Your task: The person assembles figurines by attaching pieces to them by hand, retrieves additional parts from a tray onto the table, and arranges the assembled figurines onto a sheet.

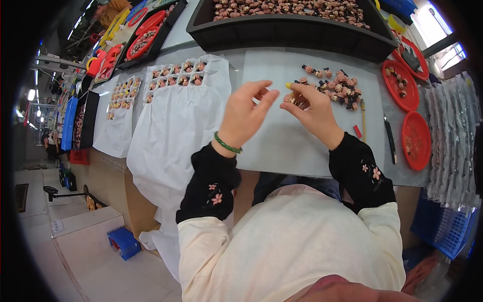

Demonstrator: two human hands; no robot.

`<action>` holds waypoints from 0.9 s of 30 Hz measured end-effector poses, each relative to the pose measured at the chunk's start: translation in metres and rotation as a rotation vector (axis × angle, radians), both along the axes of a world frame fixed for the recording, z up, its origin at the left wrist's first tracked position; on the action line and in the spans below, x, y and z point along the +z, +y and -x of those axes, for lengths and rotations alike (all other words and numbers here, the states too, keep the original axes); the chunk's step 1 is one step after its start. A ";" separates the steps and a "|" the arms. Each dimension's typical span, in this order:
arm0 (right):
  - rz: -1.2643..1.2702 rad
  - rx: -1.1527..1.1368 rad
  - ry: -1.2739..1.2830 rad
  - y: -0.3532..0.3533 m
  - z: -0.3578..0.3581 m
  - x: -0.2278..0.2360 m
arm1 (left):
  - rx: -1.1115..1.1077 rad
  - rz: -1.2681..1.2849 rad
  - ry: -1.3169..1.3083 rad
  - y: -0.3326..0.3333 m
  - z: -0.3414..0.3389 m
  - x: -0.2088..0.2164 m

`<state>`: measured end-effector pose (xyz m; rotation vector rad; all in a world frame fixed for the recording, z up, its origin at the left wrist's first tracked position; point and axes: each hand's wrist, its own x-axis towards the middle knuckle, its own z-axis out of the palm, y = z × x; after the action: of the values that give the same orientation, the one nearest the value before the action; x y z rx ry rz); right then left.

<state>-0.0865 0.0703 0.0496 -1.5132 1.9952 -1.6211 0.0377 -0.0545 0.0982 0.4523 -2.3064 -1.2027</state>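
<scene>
My right hand (316, 111) pinches a small pink and dark figurine (290, 98) between thumb and fingers, over the grey-white work mat (271, 143). A yellow cover sits on one of its fingertips. To its left, my left hand (247, 111) is raised with thumb and fingers apart, and nothing shows in it. Just beyond my right hand lies a loose pile of the same pink and dark figurines (343, 89). On the left, more figurines stand in rows in a white compartment tray (173, 75) on crumpled white sheeting (173, 118).
A large black bin (292, 38) of figurines stands at the back. Red dishes (415, 141), a black-handled tool (390, 140), a thin brush-like stick (363, 121) and a small red block (357, 131) lie at right. Clear plastic trays (450, 136) stand beyond them. A second figurine tray (124, 95) lies far left.
</scene>
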 end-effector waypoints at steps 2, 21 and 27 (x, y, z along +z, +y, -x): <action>-0.043 -0.094 -0.099 0.016 -0.012 -0.002 | -0.027 -0.222 0.020 0.026 0.011 -0.024; 0.140 -0.070 -0.297 0.049 -0.016 -0.031 | -0.255 -1.087 0.320 0.051 0.026 -0.093; -0.011 -0.156 -0.050 0.025 0.007 -0.007 | -0.153 -1.269 0.360 0.041 0.021 -0.090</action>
<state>-0.0932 0.0950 0.0429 -1.3283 2.1386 -1.6840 0.0172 -0.0138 0.0083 0.3978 -1.0494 -2.4811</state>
